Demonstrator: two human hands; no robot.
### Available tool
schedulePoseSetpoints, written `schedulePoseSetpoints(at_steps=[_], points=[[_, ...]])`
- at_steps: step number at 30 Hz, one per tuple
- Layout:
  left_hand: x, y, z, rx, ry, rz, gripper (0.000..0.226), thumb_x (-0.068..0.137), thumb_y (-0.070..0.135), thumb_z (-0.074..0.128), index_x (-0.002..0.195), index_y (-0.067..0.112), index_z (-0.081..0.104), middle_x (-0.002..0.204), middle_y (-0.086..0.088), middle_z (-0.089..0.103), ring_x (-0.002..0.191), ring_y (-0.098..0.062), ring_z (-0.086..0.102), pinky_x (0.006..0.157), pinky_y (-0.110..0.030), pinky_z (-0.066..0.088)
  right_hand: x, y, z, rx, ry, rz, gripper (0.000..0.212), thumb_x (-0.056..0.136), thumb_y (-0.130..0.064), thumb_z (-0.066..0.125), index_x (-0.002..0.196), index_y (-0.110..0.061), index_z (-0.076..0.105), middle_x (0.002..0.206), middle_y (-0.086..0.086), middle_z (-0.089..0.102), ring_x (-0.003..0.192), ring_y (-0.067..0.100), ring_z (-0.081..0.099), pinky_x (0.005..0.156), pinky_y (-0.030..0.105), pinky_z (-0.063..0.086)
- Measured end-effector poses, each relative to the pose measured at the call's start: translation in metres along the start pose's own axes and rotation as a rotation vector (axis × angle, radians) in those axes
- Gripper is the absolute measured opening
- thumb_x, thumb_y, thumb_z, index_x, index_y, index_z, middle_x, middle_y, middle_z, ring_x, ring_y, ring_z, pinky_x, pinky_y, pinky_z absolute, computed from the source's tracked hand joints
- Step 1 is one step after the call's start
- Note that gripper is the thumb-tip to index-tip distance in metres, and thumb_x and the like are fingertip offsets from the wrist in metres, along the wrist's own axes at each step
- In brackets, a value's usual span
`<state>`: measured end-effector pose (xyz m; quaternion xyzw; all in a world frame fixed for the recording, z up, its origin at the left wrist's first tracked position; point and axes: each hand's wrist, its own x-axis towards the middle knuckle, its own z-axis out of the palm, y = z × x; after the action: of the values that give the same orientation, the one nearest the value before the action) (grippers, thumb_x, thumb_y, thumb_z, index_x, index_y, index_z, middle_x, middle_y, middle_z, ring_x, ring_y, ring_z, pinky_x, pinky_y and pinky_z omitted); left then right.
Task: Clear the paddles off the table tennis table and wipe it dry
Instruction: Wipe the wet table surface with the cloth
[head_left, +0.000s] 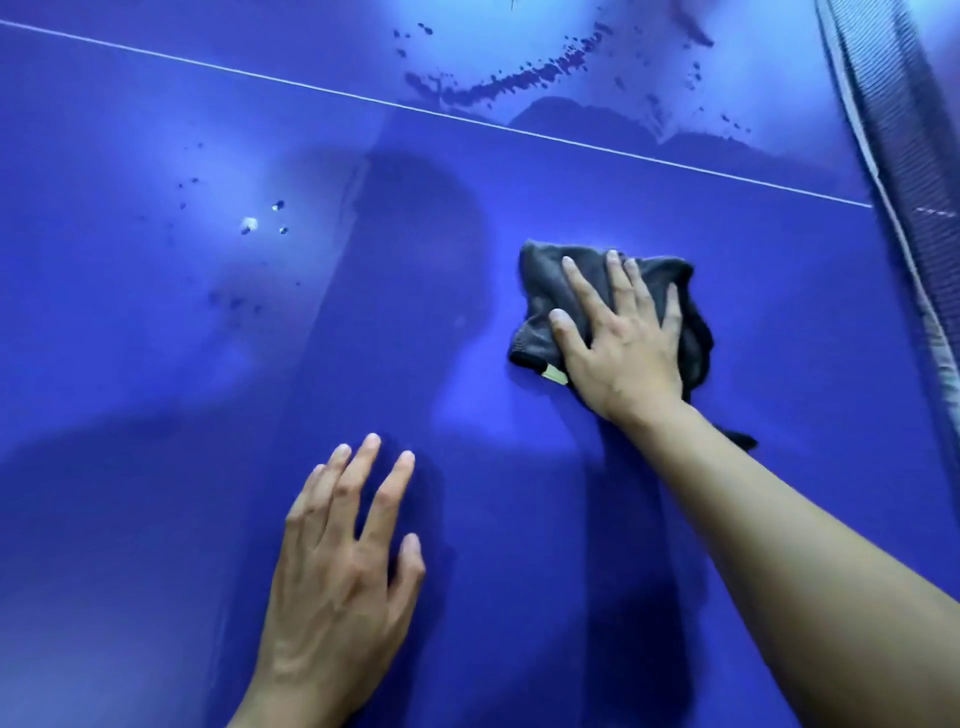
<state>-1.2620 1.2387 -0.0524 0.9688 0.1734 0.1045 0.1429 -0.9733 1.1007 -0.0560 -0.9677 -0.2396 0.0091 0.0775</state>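
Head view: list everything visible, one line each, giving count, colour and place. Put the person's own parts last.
table: one, blue, fills the view
white line: one, white, crosses the far part of the table from upper left to right
water drops: many, dark, in an arc beyond the white line, with a few more at left
net: one, dark with a white band, upper right edge
cloth: one, dark grey, on the table right of centre
left hand: one, flat on the table, bottom centre
right hand: one, fingers spread, pressing the cloth
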Motion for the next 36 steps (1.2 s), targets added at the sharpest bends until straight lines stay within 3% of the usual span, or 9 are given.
schedulePoseSetpoints(at_steps=[8, 16, 20, 28, 33, 36], points=[[-0.008, -0.02, -0.004, -0.035, -0.036, 0.04, 0.06, 0.091, 0.032, 0.047, 0.147, 0.01, 0.053, 0.156, -0.016, 0.043, 0.145, -0.035, 0.039, 0.117, -0.049, 0.03, -0.033, -0.17, 0.022, 0.078, -0.051, -0.332, 0.062, 0.099, -0.062, 0.026, 0.159, -0.049, 0.021, 0.172, 0.0, 0.011, 0.158, 0.015, 0.001, 0.124, 0.057, -0.007], [-0.013, -0.009, 0.0, 0.0, -0.037, -0.019, 0.061, 0.092, 0.027, 0.041, 0.149, 0.007, 0.049, 0.159, -0.014, 0.04, 0.149, -0.035, 0.034, 0.119, -0.053, 0.03, -0.044, -0.174, 0.023, 0.199, -0.064, -0.337, 0.056, 0.102, -0.055, 0.035, 0.158, -0.047, 0.028, 0.171, -0.003, 0.015, 0.158, 0.011, 0.004, 0.125, 0.049, -0.01], [-0.019, 0.018, 0.004, 0.017, -0.055, 0.0, 0.067, 0.091, 0.033, 0.042, 0.153, 0.009, 0.043, 0.163, -0.013, 0.034, 0.15, -0.035, 0.031, 0.121, -0.048, 0.023, -0.06, -0.119, 0.017, 0.233, -0.008, -0.238, 0.057, 0.101, -0.055, 0.036, 0.157, -0.047, 0.031, 0.171, -0.003, 0.019, 0.157, 0.01, 0.007, 0.125, 0.048, -0.009], [-0.028, 0.139, 0.042, -0.003, -0.098, 0.134, 0.061, 0.095, 0.033, 0.04, 0.151, 0.012, 0.047, 0.162, -0.011, 0.036, 0.151, -0.032, 0.031, 0.124, -0.045, 0.02, -0.093, 0.102, -0.018, 0.102, 0.027, 0.064, 0.058, 0.103, -0.056, 0.027, 0.16, -0.047, 0.02, 0.172, -0.005, 0.01, 0.157, 0.008, 0.0, 0.127, 0.047, -0.008], [-0.031, 0.152, 0.05, 0.02, -0.104, 0.091, 0.061, 0.095, 0.032, 0.036, 0.152, 0.012, 0.045, 0.163, -0.008, 0.035, 0.153, -0.03, 0.027, 0.127, -0.042, 0.014, -0.122, 0.235, -0.04, 0.075, 0.056, 0.307, 0.06, 0.102, -0.058, 0.027, 0.16, -0.044, 0.023, 0.172, -0.001, 0.012, 0.157, 0.01, 0.005, 0.127, 0.046, -0.006], [-0.03, 0.154, 0.049, 0.026, -0.101, 0.084, 0.061, 0.094, 0.031, 0.036, 0.151, 0.012, 0.045, 0.162, -0.008, 0.035, 0.153, -0.03, 0.027, 0.127, -0.042, 0.013, -0.132, 0.257, -0.044, 0.079, 0.061, 0.302, 0.063, 0.1, -0.058, 0.026, 0.16, -0.041, 0.026, 0.171, 0.001, 0.014, 0.157, 0.012, 0.009, 0.127, 0.041, -0.01]])
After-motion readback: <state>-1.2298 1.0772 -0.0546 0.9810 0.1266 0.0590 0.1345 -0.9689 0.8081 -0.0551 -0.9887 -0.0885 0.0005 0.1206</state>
